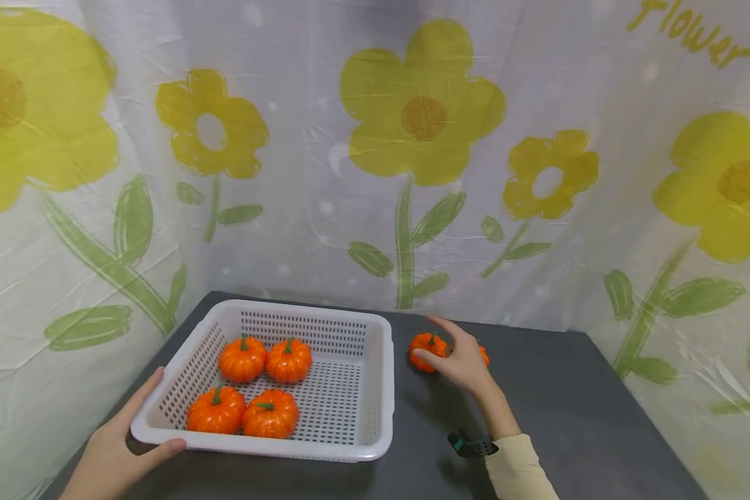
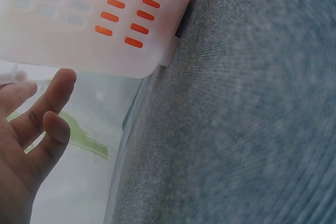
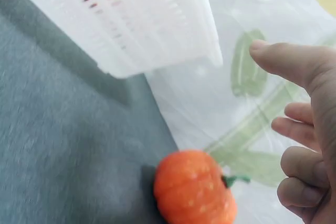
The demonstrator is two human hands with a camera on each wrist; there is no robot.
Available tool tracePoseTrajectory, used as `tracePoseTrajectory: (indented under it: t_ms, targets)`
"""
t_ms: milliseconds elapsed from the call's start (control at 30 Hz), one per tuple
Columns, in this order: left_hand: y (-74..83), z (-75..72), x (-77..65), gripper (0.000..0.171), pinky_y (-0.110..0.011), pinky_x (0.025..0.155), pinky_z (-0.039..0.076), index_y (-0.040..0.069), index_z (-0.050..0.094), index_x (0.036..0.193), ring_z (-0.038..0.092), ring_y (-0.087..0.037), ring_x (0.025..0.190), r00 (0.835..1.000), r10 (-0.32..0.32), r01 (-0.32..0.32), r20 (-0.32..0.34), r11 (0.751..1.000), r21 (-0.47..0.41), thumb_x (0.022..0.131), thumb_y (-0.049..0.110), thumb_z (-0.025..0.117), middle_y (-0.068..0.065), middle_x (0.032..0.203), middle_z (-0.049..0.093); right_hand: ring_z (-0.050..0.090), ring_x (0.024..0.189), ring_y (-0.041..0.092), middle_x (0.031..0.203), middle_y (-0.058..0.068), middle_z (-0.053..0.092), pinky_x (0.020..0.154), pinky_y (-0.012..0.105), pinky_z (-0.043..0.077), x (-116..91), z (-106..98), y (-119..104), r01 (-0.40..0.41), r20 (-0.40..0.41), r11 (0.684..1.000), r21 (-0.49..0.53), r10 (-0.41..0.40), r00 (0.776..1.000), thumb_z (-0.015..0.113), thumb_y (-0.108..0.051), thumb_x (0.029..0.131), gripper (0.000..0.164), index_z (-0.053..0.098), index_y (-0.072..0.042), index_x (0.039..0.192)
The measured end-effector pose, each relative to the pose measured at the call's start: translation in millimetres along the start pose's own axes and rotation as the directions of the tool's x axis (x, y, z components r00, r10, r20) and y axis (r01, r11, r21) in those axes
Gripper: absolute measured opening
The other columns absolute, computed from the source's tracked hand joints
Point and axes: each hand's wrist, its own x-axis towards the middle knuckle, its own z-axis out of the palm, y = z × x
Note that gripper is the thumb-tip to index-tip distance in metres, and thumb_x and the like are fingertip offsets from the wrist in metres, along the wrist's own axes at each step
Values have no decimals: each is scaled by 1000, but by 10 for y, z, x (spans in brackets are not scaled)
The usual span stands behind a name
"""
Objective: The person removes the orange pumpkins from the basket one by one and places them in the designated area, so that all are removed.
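A white plastic basket (image 1: 325, 451) with slotted walls stands on the left of the dark table. Several orange toy pumpkins (image 1: 242, 359) with green stems sit inside it. My left hand (image 1: 109, 451) is spread around the basket's near left corner, thumb along the front rim and fingers along the left side; the left wrist view shows its other fingers loosely bent below the rim. Right of the basket my right hand (image 1: 462, 357) hovers with thumb and index finger apart by a pumpkin (image 1: 426, 352). Another pumpkin (image 1: 484, 356) is mostly hidden behind that hand.
The dark grey tabletop (image 1: 575, 417) runs to the right of the right arm. A white cloth (image 1: 306, 208) with painted yellow flowers hangs behind and at both sides. A dark band (image 1: 471, 445) is on the right wrist, beside a cream sleeve.
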Motion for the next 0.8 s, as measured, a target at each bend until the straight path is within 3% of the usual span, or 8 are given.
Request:
tracePoseTrajectory:
  t_ms: [167, 367, 400, 467, 567, 600, 700, 800]
  targets:
    - [15, -8, -5, 118, -80, 90, 47, 19, 12, 172, 59, -53, 113, 1000, -6, 6, 12, 1000, 2, 85, 42, 89, -41, 151, 46, 26, 45, 10, 151, 10, 61, 49, 27, 33, 131, 50, -145, 54, 33, 998, -8, -54, 998, 87, -36, 89, 73, 58, -16, 153]
    - [15, -10, -12, 119, -64, 83, 55, 20, 15, 172, 62, -40, 104, 1000, 10, -10, -8, 1000, 17, 83, 41, 91, -38, 148, 52, 35, 47, 8, 153, 9, 60, 47, 29, 38, 295, 83, -385, 108, 84, 993, -43, -104, 991, 86, -40, 90, 74, 57, -17, 154]
    - [16, -10, -13, 119, -63, 83, 55, 20, 15, 172, 61, -39, 103, 1000, 9, -9, -6, 1000, 18, 83, 41, 91, -38, 148, 52, 48, 53, 9, 153, 8, 59, 52, 29, 45, 319, 86, -425, 110, 95, 992, -53, -105, 990, 85, -40, 90, 74, 57, -17, 154]
    - [20, -8, -15, 119, -64, 84, 55, 20, 14, 172, 62, -40, 104, 1000, 4, -4, -3, 1000, 16, 83, 41, 90, -38, 148, 51, 50, 54, 17, 154, 9, 58, 51, 29, 43, 375, 94, -499, 128, 120, 990, -60, -121, 985, 84, -41, 91, 74, 55, -17, 155]
    - [23, -4, -16, 119, -70, 88, 52, 20, 14, 172, 60, -45, 108, 1000, -2, 2, 3, 1000, 5, 84, 41, 90, -38, 150, 49, 70, 98, 26, 157, 9, 56, 74, 40, 61, 453, 104, -618, 167, 140, 982, -87, -153, 978, 83, -41, 92, 75, 54, -17, 156]
    - [20, 1, -17, 119, -74, 89, 50, 20, 14, 172, 60, -47, 110, 1000, 1, -1, -2, 1000, 4, 84, 41, 91, -38, 150, 49, 68, 115, 31, 158, 8, 55, 83, 46, 62, 482, 109, -655, 176, 144, 980, -97, -161, 976, 84, -41, 92, 76, 54, -17, 157]
    - [10, 2, -12, 119, -77, 90, 48, 19, 13, 172, 59, -50, 113, 1000, 3, -3, 1, 1000, 4, 84, 41, 90, -39, 151, 48, 61, 133, 32, 159, 8, 54, 90, 49, 62, 567, 126, -775, 206, 163, 973, -103, -188, 969, 83, -41, 92, 76, 54, -16, 157]
    - [8, 6, -9, 119, -79, 91, 48, 18, 14, 172, 60, -51, 112, 1000, 9, -9, -6, 1000, 6, 84, 42, 90, -39, 150, 48, 68, 118, 30, 158, 7, 55, 86, 46, 62, 650, 143, -896, 214, 178, 972, -97, -195, 965, 83, -42, 92, 74, 55, -17, 156]
